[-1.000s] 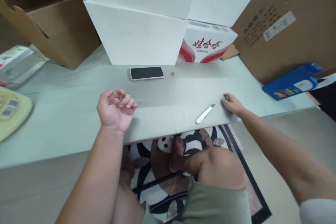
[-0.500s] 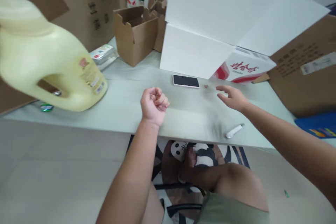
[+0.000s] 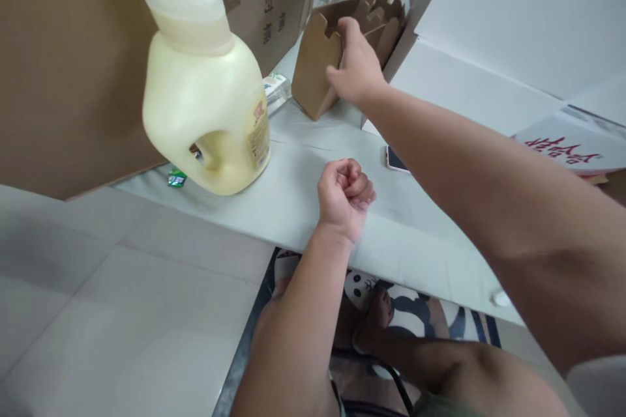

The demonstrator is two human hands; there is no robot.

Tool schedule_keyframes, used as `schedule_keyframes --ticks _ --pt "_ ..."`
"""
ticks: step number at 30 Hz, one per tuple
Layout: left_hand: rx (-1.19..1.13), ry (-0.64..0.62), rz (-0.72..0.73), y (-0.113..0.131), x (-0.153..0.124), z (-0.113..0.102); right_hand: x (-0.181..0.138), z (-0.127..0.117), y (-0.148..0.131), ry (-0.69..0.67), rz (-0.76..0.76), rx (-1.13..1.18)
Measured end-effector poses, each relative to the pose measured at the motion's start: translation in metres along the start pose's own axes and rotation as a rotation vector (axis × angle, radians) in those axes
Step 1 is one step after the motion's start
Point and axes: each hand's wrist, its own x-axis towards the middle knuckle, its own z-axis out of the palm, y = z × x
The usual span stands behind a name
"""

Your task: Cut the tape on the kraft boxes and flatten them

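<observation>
The small cardboard box [image 3: 317, 75] stands open-topped on the counter [image 3: 300, 202]. The right hand [image 3: 359, 65] is at the near upper edge of this box; its grip is apart, thumb spread from the fingers, and contact with the cardboard cannot be confirmed. The left hand [image 3: 345, 199] is on the near side of the box, well apart from it, grip together, fingers curled inward; any contents cannot be seen. Left of the box are a clear packet [image 3: 276, 91], just beside it, and a yellow jug [image 3: 232, 88]. The phone [image 3: 396, 160], partly hidden, lies to the box's right.
</observation>
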Motion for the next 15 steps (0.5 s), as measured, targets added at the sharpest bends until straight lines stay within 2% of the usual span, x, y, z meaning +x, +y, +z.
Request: schedule_keyframes --ticks 2,4,6,8,10,12,14,15 --pt "0.002 0.010 0.004 0.002 -0.001 -0.001 0.007 0.009 0.006 -0.009 0.038 -0.016" --pt "0.009 0.019 0.011 0.006 -0.003 -0.003 0.002 0.010 0.017 0.005 -0.003 -0.030" --pt "0.030 0.029 0.037 0.012 -0.004 -0.005 -0.014 0.000 0.025 0.024 -0.058 -0.058" --pt "0.066 0.080 0.122 0.018 -0.005 -0.007 -0.039 -0.023 0.026 0.026 -0.069 -0.106" --pt "0.128 0.232 0.319 0.023 -0.005 -0.009 -0.075 -0.055 0.020 0.032 -0.043 -0.148" --pt "0.234 0.454 0.622 0.026 -0.005 -0.012 -0.118 -0.094 0.007 0.065 -0.001 -0.162" --pt "0.364 0.564 0.854 0.025 -0.004 -0.014 -0.168 -0.132 -0.009 0.146 0.064 -0.156" --pt "0.419 0.555 0.923 0.022 -0.004 -0.015 -0.195 -0.149 -0.016 0.208 0.092 -0.158"
